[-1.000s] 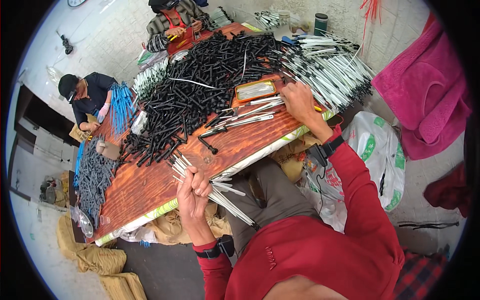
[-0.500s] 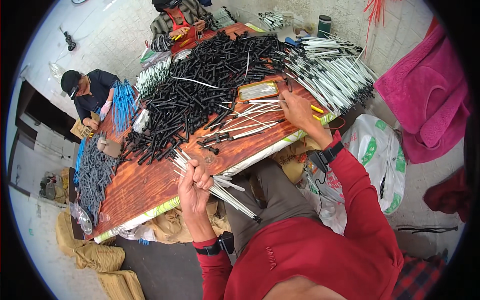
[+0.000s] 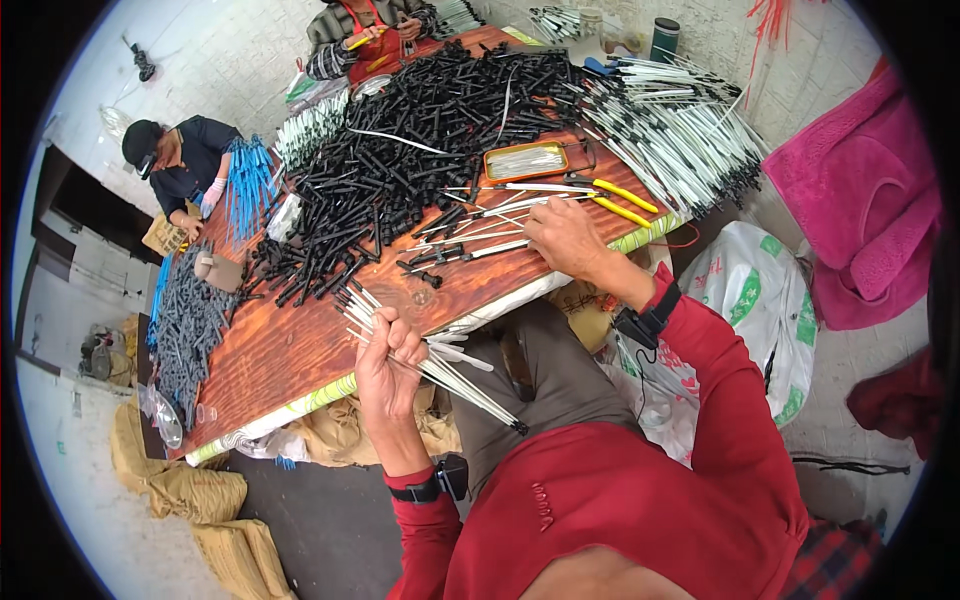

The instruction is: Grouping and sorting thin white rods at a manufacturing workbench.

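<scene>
A bundle of thin white rods [image 3: 470, 393] with black tips is gripped in my left hand [image 3: 388, 360], the fist closed around it above my lap. My right hand [image 3: 565, 240] is over the near edge of the table, fingers bent and closed at the ends of loose white rods [image 3: 497, 250]. What sits between those fingers is hidden. Pliers with yellow handles [image 3: 625, 204] lie just beyond that hand. Behind them is a yellow-rimmed tray [image 3: 525, 162] of short white pins. Several black plastic fittings [image 3: 420, 275] lie near the loose rods.
A large heap of black fittings [image 3: 400, 170] covers the middle of the wooden table [image 3: 290, 365]. White rods with black ends [image 3: 680, 140] are piled at the right; grey parts [image 3: 190, 345] and blue rods [image 3: 248, 190] lie left. Two people work across the table. White plastic bags [image 3: 740, 310] stand at right.
My right hand has moved left and nearer, away from the pliers, which now show more fully on the table. My left hand still holds the rods. The view has shifted slightly.
</scene>
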Tool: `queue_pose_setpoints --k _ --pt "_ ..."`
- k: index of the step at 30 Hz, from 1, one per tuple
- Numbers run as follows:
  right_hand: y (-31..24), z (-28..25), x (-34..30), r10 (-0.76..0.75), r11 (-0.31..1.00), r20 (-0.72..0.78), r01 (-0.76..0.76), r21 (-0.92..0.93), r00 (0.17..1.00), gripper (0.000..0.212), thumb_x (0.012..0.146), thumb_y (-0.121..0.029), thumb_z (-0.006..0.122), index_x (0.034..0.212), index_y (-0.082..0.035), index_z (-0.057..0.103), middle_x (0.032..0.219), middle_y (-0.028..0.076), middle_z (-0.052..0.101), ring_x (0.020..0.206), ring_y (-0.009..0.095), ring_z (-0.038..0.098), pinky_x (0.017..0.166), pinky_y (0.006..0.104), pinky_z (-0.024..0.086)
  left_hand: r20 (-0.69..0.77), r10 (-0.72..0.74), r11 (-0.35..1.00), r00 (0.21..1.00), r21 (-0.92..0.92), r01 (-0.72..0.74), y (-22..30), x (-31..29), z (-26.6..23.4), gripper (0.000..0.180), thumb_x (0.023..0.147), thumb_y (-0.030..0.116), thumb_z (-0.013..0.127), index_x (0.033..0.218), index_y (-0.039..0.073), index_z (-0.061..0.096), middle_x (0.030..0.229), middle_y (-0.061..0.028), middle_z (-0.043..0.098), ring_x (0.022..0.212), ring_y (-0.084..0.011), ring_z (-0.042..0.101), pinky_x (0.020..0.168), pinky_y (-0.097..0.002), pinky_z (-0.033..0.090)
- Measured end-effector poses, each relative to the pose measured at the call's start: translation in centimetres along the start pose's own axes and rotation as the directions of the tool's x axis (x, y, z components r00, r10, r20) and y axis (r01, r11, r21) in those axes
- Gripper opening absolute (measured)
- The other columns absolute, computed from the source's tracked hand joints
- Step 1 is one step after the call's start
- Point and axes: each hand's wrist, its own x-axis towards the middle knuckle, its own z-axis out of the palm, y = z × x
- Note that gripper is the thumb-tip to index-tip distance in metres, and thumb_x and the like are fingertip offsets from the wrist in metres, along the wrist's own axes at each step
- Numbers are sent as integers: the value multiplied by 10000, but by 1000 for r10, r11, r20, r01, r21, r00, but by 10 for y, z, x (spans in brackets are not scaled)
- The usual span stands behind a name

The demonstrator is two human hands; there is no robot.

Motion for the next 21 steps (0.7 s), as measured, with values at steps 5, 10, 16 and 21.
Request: queue_pose_setpoints --k 5,10,16,21 --pt "10 -8 18 78 978 -1 -76 193 997 92 847 -162 628 848 -73 603 864 93 575 847 318 555 729 448 436 -7 11 1000 1000 -21 -11 7 -7 -5 191 1056 171 429 1116 13 519 772 -2 411 661 -107 409 596 -249 398" --pt "11 -22 26 387 817 49 -367 445 921 138 879 -127 627 951 -37 552 851 119 621 723 362 569 654 434 448 -7 13 999 1000 -30 -13 12 -11 -10 195 1054 171 433 1124 15 527 771 -1 418 658 -105 413 593 -249 401" --pt "26 -12 20 415 736 105 -402 545 904 129 921 -146 607 987 -42 567 782 56 625 620 219 556 584 326 440 -13 13 1000 1000 -22 -13 8 -9 -8 207 1054 177 435 1133 15 536 769 0 423 654 -104 415 590 -251 404" --pt "37 -39 26 365 234 441 -539 809 820 156 915 -159 619 1025 -51 599 771 -19 584 636 66 486 579 229 403 -3 16 1000 1000 -21 -16 8 -7 -7 206 1055 179 432 1134 16 530 770 1 427 651 -104 415 594 -252 403"
